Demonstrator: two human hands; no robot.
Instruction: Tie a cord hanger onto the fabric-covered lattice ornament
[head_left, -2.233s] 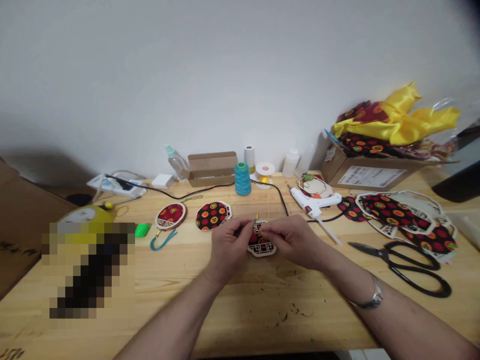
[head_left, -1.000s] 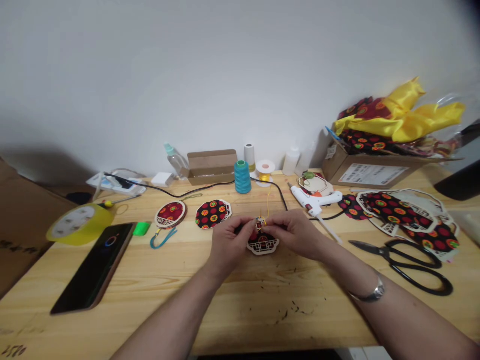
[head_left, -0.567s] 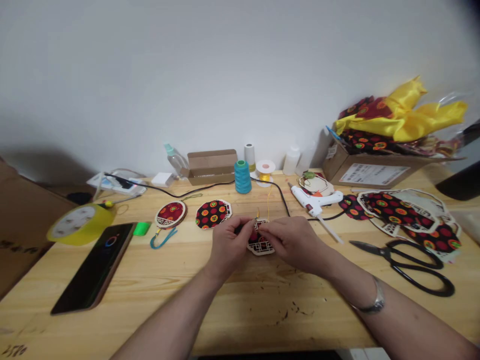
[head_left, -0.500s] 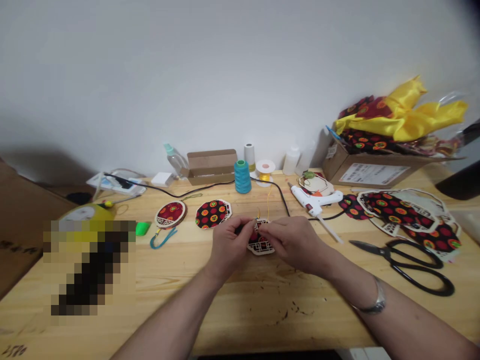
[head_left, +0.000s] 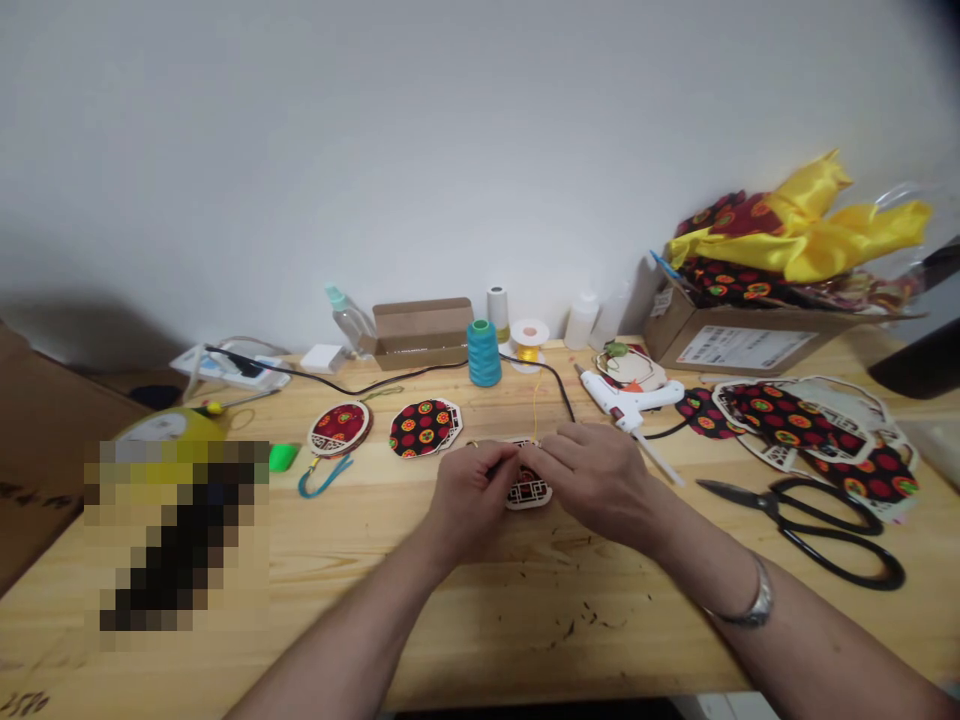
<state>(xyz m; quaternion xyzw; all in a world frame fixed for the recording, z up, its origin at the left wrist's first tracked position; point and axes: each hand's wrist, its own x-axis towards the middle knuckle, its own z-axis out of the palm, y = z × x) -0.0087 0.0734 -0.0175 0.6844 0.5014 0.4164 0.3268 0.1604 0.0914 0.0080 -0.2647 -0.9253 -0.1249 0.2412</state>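
A small wooden lattice ornament (head_left: 530, 492) with dark red patterned fabric lies on the table between my hands, partly covered by them. My left hand (head_left: 472, 495) is closed in a pinch at its upper left. My right hand (head_left: 600, 482), fingers bent and knuckles up, pinches just above it from the right. A thin yellow cord (head_left: 536, 405) runs from a white spool (head_left: 529, 334) down to my fingers, and a bit of yellow shows by the left knuckles. Where the fingertips meet, the cord is mostly hidden.
A blue thread cone (head_left: 484, 355) stands behind my hands. To the left lie an octagonal fabric piece (head_left: 424, 428) and a round ornament (head_left: 341, 428) with a blue loop. A glue gun (head_left: 628, 400), black scissors (head_left: 802, 520) and more fabric-covered frames (head_left: 795, 415) lie right.
My right hand has turned knuckles up and its fingers have come over the ornament's top. My left hand has shifted slightly right, covering more of the ornament's left side.
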